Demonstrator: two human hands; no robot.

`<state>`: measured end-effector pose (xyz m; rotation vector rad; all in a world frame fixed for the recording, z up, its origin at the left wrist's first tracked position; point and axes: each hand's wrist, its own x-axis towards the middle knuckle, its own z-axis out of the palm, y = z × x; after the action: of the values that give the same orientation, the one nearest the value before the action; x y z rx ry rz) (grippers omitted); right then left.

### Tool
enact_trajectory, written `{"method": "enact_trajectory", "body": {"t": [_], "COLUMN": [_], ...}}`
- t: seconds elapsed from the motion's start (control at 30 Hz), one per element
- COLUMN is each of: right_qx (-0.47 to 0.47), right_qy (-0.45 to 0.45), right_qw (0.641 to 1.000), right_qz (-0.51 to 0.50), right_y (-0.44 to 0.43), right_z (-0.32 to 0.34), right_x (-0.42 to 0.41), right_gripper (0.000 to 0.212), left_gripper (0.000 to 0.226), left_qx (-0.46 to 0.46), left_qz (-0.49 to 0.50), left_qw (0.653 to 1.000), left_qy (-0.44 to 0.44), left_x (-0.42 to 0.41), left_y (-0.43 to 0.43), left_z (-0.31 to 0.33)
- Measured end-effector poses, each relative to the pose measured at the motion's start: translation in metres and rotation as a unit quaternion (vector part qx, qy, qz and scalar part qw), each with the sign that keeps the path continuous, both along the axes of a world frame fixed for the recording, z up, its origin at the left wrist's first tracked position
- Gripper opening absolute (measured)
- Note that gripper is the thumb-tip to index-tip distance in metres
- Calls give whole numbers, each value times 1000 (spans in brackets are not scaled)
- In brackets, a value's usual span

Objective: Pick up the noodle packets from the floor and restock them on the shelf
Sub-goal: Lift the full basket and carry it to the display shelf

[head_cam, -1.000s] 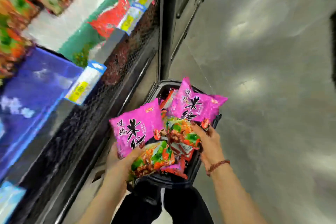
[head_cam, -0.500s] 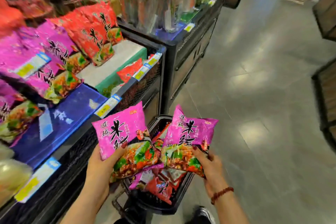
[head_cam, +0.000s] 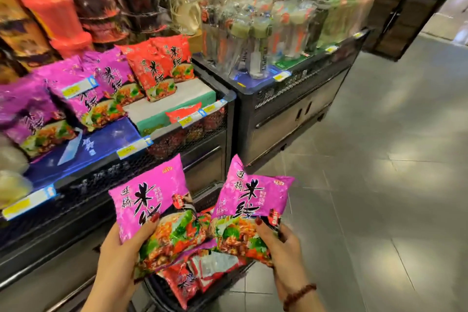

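The left hand [head_cam: 119, 256] grips a pink noodle packet [head_cam: 152, 197] by its lower half, thumb across the front and fingers curled behind. The right hand [head_cam: 281, 248] holds a second pink packet [head_cam: 253, 197] the same way, faces up, likely for matching to the pink row [head_cam: 83, 99] on the shelf [head_cam: 101, 142]. Both packets fan up from the hands above the black basket [head_cam: 154, 289], the left one nearest the shelf front but not yet on it.

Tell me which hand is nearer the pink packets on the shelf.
Left. The left hand is below the shelved pink packets, by the shelf front; the right hand is farther right, toward the aisle floor.
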<state>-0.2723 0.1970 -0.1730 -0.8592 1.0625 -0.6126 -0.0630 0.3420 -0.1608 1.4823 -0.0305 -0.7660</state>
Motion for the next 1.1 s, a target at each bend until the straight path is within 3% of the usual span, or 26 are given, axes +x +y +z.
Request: {"method": "enact_trajectory", "body": {"t": [0.17, 0.3, 0.4, 0.57, 0.67, 0.73, 0.8, 0.9, 1.0, 1.1], "right_qx": [25, 34, 20, -13, -17, -9, -14, -39, -87, -101], "right_qy": [-2, -10, -23, -17, -19, -20, -21, -25, -30, -39], "right_qw": [999, 996, 994, 992, 989, 985, 983, 973, 951, 930], "right_qz": [37, 83, 107, 124, 147, 169, 183, 225, 294, 352], "right_y": [-8, -13, -23, -48, -67, -83, -101, -135, -174, -209], "right_z": [9, 18, 23, 33, 39, 40, 39, 34, 37, 41], "right_x": [3, 30, 55, 90, 102, 111, 121, 135, 146, 155], "right_gripper": [37, 52, 40, 53, 39, 32, 50, 96, 103, 87], "left_gripper": [25, 36, 29, 35, 49, 40, 41, 63, 85, 75], "left_qx": [8, -3, -15, -43, -51, -52, -48, -42, -3, 19], "left_qz": [60, 96, 114, 127, 133, 158, 181, 218, 269, 329], "left_qw": [998, 995, 993, 991, 989, 986, 981, 974, 962, 941], "left_qy": [-12, -12, -21, -25, -26, -32, -44, -45, -56, -80], "left_x": [-7, 9, 29, 52, 57, 61, 64, 58, 42, 20], "left_y": [13, 18, 14, -3, -13, -24, -34, -54, -77, -99], "left_z": [15, 22, 20, 21, 28, 31, 32, 32, 31, 37]}}
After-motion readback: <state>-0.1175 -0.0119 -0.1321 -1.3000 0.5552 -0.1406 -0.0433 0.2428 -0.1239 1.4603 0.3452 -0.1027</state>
